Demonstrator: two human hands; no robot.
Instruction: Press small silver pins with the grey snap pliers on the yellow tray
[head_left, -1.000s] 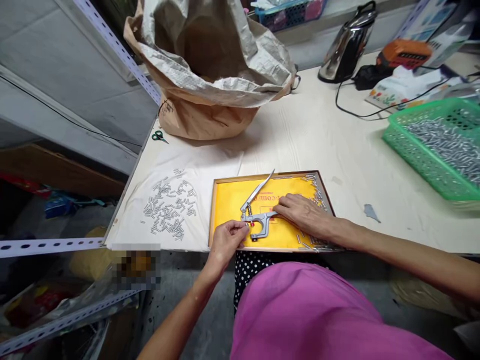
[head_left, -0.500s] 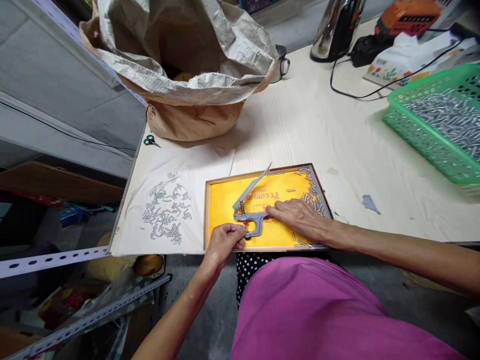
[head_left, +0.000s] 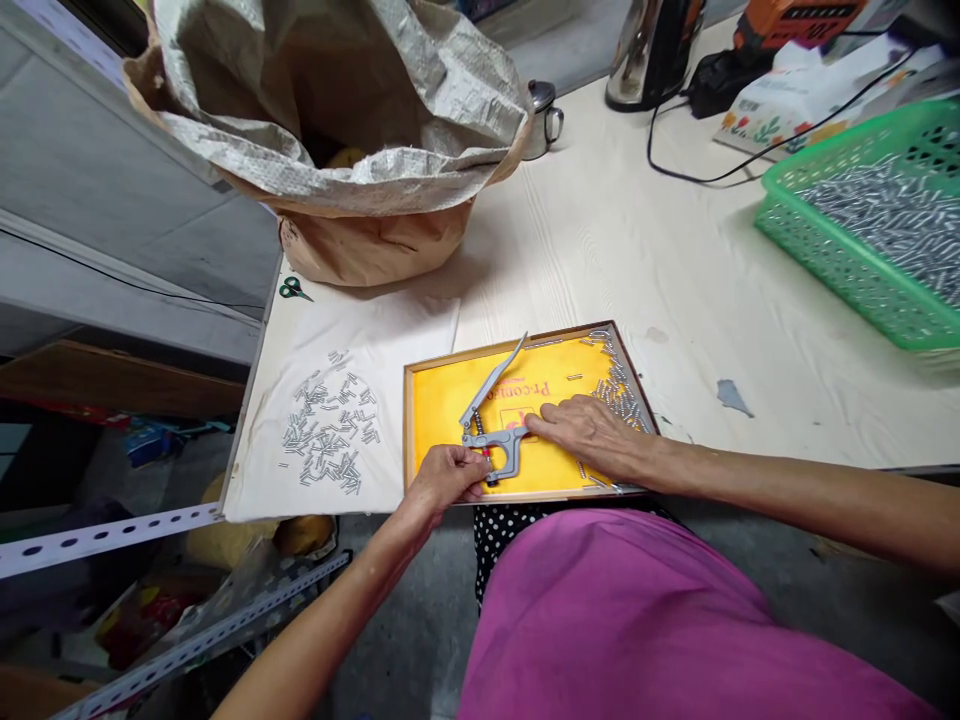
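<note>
One pliers (head_left: 499,440), one tray (head_left: 442,420), one sack (head_left: 360,120), one basket (head_left: 825,250) (metal pins (head_left: 326,440) beyond counting).

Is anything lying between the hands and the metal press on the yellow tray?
Nothing visible. The left hand is at the head of the press, and the right hand rests on its lower handle.

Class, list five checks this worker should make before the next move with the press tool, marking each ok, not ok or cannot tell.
1. Press tool lies inside the tray: ok.
2. Upper lever raised: ok.
3. Right hand rests on the lower handle: ok.
4. Left hand clear of the tool's head: not ok, fingers are right at it.
5. Piece seated in the head: cannot tell.
</note>
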